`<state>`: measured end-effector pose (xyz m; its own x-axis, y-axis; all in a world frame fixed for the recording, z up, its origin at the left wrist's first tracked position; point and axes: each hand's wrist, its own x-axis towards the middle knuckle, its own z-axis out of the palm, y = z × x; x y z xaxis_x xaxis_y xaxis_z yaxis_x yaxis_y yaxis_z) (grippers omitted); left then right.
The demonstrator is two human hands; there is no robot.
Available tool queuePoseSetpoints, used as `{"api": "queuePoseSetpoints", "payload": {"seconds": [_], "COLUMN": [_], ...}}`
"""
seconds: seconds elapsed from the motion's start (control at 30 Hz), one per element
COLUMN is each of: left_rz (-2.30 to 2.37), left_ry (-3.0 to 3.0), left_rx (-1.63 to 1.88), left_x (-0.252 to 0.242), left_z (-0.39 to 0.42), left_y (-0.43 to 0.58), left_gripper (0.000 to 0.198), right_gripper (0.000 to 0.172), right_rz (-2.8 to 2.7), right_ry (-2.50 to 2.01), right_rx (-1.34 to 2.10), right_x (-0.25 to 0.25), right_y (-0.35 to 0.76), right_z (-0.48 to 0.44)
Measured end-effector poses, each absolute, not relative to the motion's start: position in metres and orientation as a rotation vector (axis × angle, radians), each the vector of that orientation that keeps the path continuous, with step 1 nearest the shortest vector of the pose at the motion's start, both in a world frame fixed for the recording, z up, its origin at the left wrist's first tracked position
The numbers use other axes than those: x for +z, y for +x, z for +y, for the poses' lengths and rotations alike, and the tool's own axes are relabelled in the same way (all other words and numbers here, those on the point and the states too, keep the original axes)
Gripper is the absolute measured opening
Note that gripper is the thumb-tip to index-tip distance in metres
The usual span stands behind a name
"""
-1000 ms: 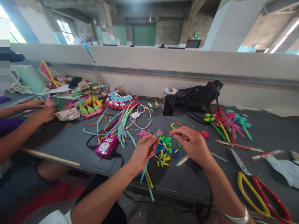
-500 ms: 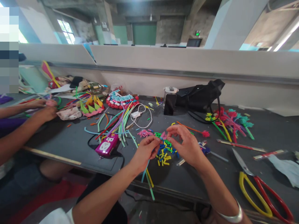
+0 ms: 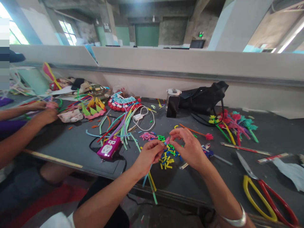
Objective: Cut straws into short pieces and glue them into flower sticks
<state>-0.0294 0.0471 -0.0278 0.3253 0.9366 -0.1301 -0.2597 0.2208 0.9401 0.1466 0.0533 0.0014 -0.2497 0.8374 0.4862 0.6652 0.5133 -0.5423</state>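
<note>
My left hand (image 3: 150, 153) is closed in a pinch around a light-blue pipe cleaner (image 3: 145, 180), whose lower end shows below the hand. At its tip, between my two hands, sits a small bunch of pink pipe-cleaner pieces (image 3: 167, 140). My right hand (image 3: 187, 147) has thumb and forefinger pinched at the right side of this pink bunch, the other fingers curled above. Beneath the hands lies a pile of short cut pieces: pink (image 3: 148, 136), green (image 3: 161, 138), blue, and yellow (image 3: 167, 162). Green and yellow pipe cleaners (image 3: 152, 186) stick out past the table edge.
Large scissors (image 3: 258, 190) lie at the right, near finished fuzzy flowers (image 3: 235, 123). A purple power strip (image 3: 109, 148) and long pipe cleaners (image 3: 123, 126) lie left. Behind are a phone (image 3: 173, 107) and black bag (image 3: 204, 98). A co-worker's hands (image 3: 46, 112) work at far left.
Both hands stay nearly in place. The pink bunch has tilted and shifted slightly right, and the left hand has moved a little with it.
</note>
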Motion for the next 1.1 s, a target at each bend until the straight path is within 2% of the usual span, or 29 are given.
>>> {"api": "queuePoseSetpoints", "payload": {"seconds": [0.47,0.67,0.77,0.9,1.1], "left_rz": [0.869,0.809,0.766,0.704,0.616], "left_ry": [1.031,0.991,0.932,0.894,0.94], "left_rx": [0.97,0.973,0.966,0.967,0.985], "left_x": [-0.03,-0.029,-0.026,-0.024,-0.024], "left_z": [0.048,0.048,0.046,0.044,0.043], "left_y": [-0.03,-0.031,-0.032,-0.033,-0.031], "left_gripper": [0.026,0.029,0.03,0.031,0.029], "right_gripper": [0.019,0.026,0.023,0.022,0.033], "right_rz": [-1.963,-1.916,-1.809,-1.646,-1.544], "right_ry": [-1.223,-1.189,-1.182,-1.224,-1.168], "right_rx": [0.255,0.126,0.103,0.401,1.001], "right_x": [-0.003,0.003,0.009,0.008,-0.007], "right_y": [0.144,0.148,0.152,0.154,0.15], "right_z": [0.054,0.048,0.042,0.039,0.044]}}
